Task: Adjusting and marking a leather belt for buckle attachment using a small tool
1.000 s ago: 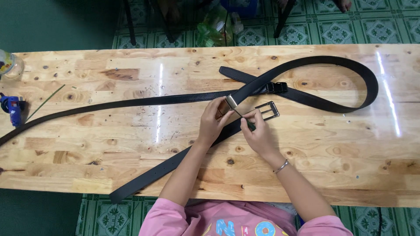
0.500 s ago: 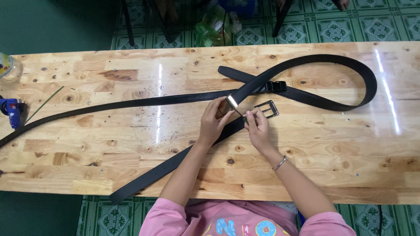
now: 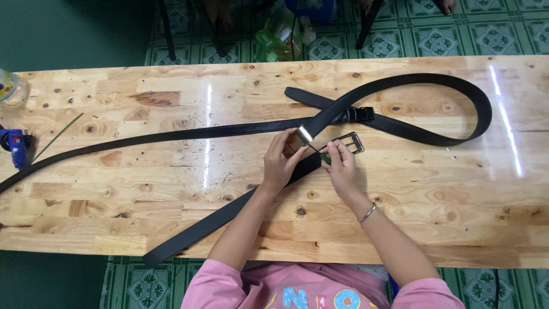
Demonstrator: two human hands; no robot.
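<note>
Two black belts lie across a wooden table (image 3: 400,229). One long belt (image 3: 143,141) runs from the left edge toward the middle. The other belt (image 3: 446,86) loops at the right and passes down to the near edge. My left hand (image 3: 280,163) pinches the belt end at a shiny metal clasp (image 3: 303,135). My right hand (image 3: 340,166) grips a small dark-green-handled tool (image 3: 325,158) pressed at the belt, just beside the silver rectangular buckle (image 3: 350,142).
A blue tool (image 3: 17,146) and a thin green stick (image 3: 57,136) lie at the table's left edge, and a glass jar (image 3: 11,87) stands at the far left corner. Chair legs and a green bag (image 3: 280,34) stand on the tiled floor beyond the table.
My hands stay at the buckle with only small finger shifts; the right hand has edged slightly toward the clasp. The belts have not moved.
</note>
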